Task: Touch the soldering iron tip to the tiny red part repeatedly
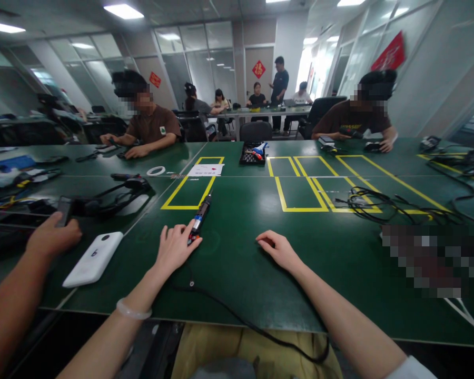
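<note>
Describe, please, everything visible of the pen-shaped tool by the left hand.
The pen-shaped tool is slim, mostly dark, with silver and blue parts and a narrow tip, apparently metal and plastic. It seems to lie on the green table, tip pointing forward and slightly right. The left hand touches its near end.

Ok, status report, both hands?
Left hand touching slim black-and-blue tool. Right hand loosely curled, holding nothing visible. Black cable crossing edge of green table.

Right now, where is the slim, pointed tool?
In the head view, the slim tool lies left of centre on the green table, its near end touching the left hand.
</note>
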Tool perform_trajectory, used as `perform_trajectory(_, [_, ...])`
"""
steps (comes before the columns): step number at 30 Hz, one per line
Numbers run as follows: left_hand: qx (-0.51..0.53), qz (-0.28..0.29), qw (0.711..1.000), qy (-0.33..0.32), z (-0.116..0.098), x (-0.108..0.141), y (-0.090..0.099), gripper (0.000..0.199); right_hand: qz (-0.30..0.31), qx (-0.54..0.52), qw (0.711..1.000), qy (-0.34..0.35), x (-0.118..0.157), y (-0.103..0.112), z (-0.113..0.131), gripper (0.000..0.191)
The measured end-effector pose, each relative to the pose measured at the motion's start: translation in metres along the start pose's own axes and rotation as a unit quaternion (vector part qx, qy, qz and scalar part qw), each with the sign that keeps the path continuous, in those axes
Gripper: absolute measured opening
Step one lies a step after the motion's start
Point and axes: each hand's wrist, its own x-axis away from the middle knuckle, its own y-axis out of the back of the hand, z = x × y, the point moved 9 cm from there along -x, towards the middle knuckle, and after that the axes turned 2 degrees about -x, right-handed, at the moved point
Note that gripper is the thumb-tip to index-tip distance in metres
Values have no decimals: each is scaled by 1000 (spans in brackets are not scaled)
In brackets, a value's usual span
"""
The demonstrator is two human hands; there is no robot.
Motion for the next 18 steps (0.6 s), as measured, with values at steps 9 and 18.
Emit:
perform_trajectory(9, [-48, 54, 989, 127, 128, 10, -17, 64, 1, 8, 1000, -7, 1, -1, 1, 16])
perform_trajectory(18, [-124, 51, 971, 200, 174, 26, -6, 58, 12, 14, 1000, -8, 1, -2, 3, 15])
